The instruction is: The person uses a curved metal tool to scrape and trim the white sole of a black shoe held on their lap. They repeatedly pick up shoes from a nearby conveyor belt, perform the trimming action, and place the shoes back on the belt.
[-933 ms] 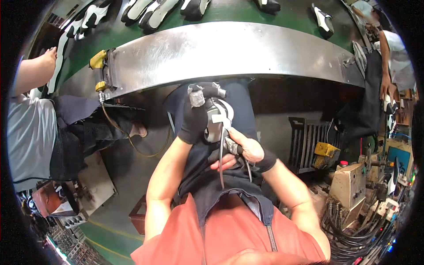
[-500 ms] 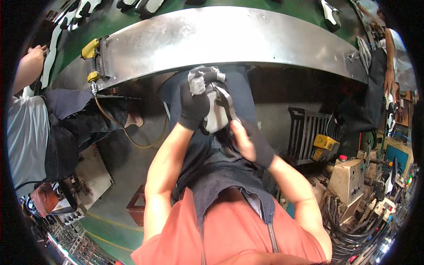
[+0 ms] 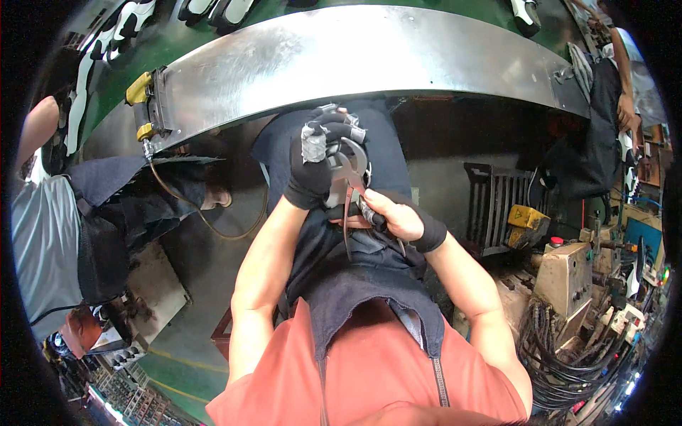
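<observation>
From the head view, my left hand (image 3: 310, 174), in a black glove with grey tape wound round one finger, was closed around a pale grey, curved workpiece (image 3: 349, 165) that I held up just below the edge of the long curved steel-topped bench (image 3: 369, 53). The gloved fingers wrapped over its top and pressed it firmly, so that much of the piece was hidden under them. My right hand (image 3: 398, 219), bare apart from a black wristband, was pinched shut on the dark handle of a slim hand tool (image 3: 355, 206), whose working end met the lower edge of the grey piece; I could not tell exactly what kind of tool it was. Both hands were close together above my lap, over the dark blue apron (image 3: 359, 284) that hung from my orange shirt.

To my left a person in a grey shirt (image 3: 39, 234) sat at the same bench, beside a yellow clamp-like fitting (image 3: 142, 106) fixed to its end. Black-and-white shoe parts (image 3: 128, 25) lay on the green surface beyond the steel. To my right stood a dark slatted crate (image 3: 501, 206); what it held I could not tell. A beige machine housing (image 3: 568, 273) with a bundle of black cables (image 3: 561, 348) stood below it.
</observation>
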`<state>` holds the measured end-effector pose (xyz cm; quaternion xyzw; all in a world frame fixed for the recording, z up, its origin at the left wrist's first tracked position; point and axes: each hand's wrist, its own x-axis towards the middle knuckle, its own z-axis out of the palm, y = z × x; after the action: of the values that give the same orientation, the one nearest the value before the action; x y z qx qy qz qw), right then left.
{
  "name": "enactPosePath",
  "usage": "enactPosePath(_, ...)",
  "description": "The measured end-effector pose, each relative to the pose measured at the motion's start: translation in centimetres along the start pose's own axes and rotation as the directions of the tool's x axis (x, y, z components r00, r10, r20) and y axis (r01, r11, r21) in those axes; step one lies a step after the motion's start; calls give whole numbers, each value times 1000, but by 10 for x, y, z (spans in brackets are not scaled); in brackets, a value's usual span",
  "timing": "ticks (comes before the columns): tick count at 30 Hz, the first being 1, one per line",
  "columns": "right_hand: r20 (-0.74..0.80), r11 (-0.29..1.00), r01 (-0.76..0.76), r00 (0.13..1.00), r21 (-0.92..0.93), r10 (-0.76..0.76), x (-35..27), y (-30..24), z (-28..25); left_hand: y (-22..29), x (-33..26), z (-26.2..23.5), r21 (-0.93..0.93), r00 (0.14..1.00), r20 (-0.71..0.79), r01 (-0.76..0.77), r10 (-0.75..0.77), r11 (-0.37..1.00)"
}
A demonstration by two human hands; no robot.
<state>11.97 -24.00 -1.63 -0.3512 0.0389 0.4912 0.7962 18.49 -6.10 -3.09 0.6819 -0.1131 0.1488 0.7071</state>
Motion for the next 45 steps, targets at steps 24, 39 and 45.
enactPosePath(24,-292,703,-46,927,-709,-234,-10,9,24,8,-4,-5,145,988,92,-140,127,979)
enactPosePath(39,212,171,309,880,-936,-425,-10,102,-28,29,-80,-16,-37,980,106,171,-166,985)
enactPosePath(45,72,264,160,947,-951,-314,-23,88,-8,-25,-104,-19,-568,905,-47,324,-422,757)
